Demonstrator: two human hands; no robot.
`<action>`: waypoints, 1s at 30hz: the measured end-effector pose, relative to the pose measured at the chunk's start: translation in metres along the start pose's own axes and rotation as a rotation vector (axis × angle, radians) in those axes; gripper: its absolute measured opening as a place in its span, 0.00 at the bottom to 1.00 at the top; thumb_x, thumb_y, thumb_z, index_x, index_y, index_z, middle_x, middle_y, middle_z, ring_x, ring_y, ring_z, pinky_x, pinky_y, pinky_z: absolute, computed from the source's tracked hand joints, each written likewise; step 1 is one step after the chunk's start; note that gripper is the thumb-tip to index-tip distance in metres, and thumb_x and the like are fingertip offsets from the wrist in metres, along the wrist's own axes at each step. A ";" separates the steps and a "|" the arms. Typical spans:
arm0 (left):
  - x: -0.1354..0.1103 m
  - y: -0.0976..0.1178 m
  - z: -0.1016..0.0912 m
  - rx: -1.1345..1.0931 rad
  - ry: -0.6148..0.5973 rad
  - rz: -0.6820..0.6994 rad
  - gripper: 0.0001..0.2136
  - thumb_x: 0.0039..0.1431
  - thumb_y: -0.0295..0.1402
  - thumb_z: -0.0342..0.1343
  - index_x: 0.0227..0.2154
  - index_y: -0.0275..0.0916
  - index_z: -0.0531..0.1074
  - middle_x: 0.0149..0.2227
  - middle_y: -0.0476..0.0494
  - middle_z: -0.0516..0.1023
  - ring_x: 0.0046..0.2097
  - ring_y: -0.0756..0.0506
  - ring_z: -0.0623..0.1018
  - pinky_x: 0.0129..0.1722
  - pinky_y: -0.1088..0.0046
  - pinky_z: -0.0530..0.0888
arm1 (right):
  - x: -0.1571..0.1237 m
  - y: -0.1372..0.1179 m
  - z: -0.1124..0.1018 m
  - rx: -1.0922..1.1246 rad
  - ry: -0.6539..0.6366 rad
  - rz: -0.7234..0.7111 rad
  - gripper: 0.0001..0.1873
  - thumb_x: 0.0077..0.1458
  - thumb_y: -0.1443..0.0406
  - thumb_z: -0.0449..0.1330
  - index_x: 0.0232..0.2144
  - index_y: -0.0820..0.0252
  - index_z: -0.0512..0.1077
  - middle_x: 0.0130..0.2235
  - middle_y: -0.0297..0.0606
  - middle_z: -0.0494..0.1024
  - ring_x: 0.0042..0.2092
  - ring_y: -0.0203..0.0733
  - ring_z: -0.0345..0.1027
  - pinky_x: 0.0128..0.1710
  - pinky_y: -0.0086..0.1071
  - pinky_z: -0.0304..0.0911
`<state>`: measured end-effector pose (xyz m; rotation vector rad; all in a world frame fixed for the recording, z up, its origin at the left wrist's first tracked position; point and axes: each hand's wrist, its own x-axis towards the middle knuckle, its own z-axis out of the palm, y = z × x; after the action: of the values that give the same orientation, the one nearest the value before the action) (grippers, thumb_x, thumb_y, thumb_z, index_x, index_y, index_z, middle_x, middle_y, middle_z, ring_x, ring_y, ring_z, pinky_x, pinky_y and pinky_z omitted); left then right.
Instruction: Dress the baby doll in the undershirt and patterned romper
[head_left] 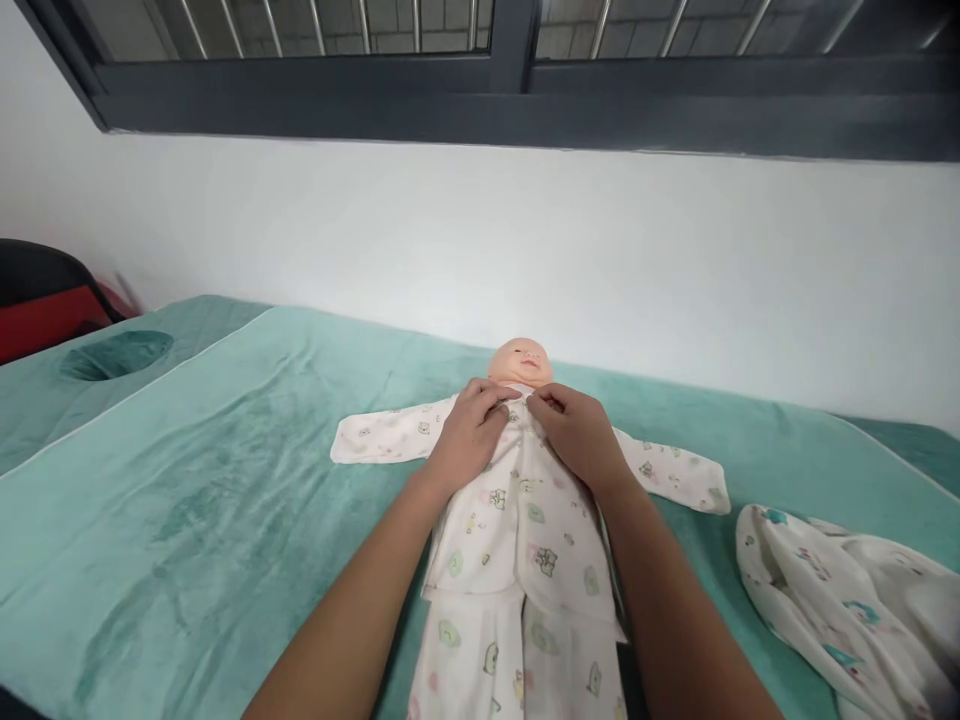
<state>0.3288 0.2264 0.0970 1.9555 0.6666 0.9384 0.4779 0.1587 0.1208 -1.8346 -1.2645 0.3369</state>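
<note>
A baby doll (520, 359) lies on its back with its head toward the wall. It wears a white printed long-sleeved top (491, 500) and matching trousers (465, 640), the sleeves stretched out to both sides. At the collar, my left hand (474, 425) has its fingers closed on the left front edge of the top. Just across from it, my right hand (577, 430) pinches the other edge near the doll's neck. My fingers hide most of the collar and whatever fastening is there.
A crumpled white printed cloth (855, 600) lies at the right. Under everything is a green bed cover (225, 480), with a round hole (118, 355) at the far left. A white wall (450, 240) with a dark window frame stands behind; a red and black object (49, 300) is at left.
</note>
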 end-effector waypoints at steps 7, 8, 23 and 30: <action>-0.008 -0.003 -0.003 -0.071 0.007 0.083 0.14 0.65 0.29 0.48 0.48 0.46 0.76 0.47 0.43 0.70 0.53 0.45 0.71 0.59 0.64 0.64 | -0.019 -0.001 0.004 0.153 0.307 0.069 0.10 0.55 0.58 0.58 0.26 0.57 0.70 0.23 0.29 0.69 0.27 0.36 0.59 0.29 0.31 0.54; -0.011 -0.002 -0.004 -0.083 0.002 0.096 0.13 0.65 0.29 0.49 0.45 0.46 0.77 0.48 0.43 0.70 0.54 0.44 0.71 0.59 0.63 0.64 | -0.025 -0.004 0.004 0.130 0.335 0.038 0.09 0.56 0.57 0.58 0.28 0.56 0.70 0.24 0.28 0.69 0.27 0.36 0.59 0.29 0.31 0.54; -0.023 0.010 -0.009 0.100 -0.088 0.124 0.15 0.65 0.27 0.47 0.42 0.47 0.79 0.55 0.46 0.71 0.60 0.44 0.66 0.62 0.62 0.63 | -0.059 -0.006 -0.030 0.157 -0.246 0.026 0.13 0.60 0.59 0.55 0.25 0.56 0.63 0.23 0.27 0.60 0.26 0.34 0.54 0.26 0.30 0.50; -0.024 0.015 -0.009 0.168 -0.173 0.130 0.18 0.65 0.26 0.42 0.43 0.48 0.77 0.59 0.46 0.67 0.64 0.42 0.62 0.64 0.56 0.58 | -0.055 -0.003 -0.008 0.138 0.031 0.007 0.10 0.59 0.59 0.56 0.28 0.56 0.67 0.25 0.28 0.66 0.27 0.34 0.57 0.28 0.30 0.51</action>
<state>0.3087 0.2054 0.1047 2.2224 0.5381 0.8000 0.4565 0.1081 0.1149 -1.7206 -1.1849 0.3887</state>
